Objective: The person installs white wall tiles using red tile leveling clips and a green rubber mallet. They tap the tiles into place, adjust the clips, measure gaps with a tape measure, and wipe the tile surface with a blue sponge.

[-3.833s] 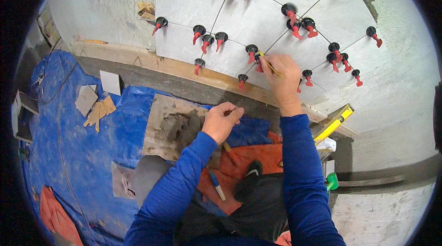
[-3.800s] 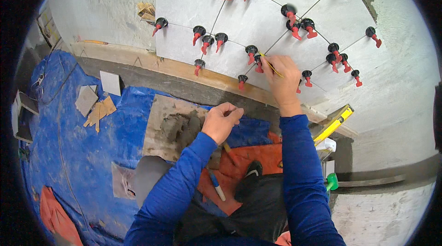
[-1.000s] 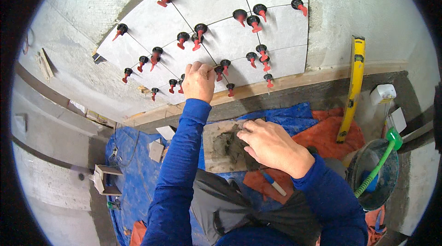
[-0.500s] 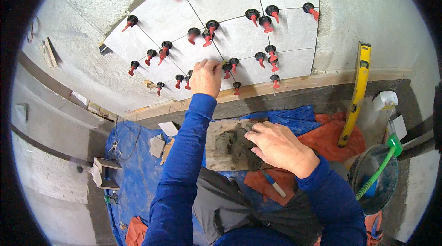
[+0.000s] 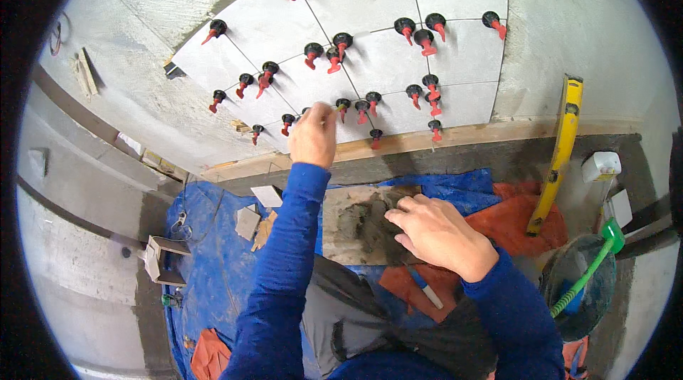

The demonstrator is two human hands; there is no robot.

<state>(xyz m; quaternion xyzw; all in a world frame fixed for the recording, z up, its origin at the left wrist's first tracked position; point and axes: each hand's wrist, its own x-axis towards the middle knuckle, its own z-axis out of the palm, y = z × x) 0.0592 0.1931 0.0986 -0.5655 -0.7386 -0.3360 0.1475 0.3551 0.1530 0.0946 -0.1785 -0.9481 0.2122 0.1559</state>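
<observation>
White-grey wall tiles carry several black-and-red tile levelling clips along their joints. My left hand is raised in front of the lower tile row, its fingers closed in a pinch beside one clip. Something thin and yellowish shows at the fingertips, too small to name. Lower down, my right hand hangs with fingers loosely stretched and nothing visible in it. It is over the right edge of a board bearing grey mortar.
A yellow spirit level leans at right. Beside it stands a dark bucket with a green-handled brush. A blue tarp, tile offcuts and a blue-and-white handled tool lie below. A wooden batten runs under the tiles.
My left hand has drawn slightly left and down across the tiles, exposing a clip that it covered. My right hand stays over the board. The whole view has shifted a little.
</observation>
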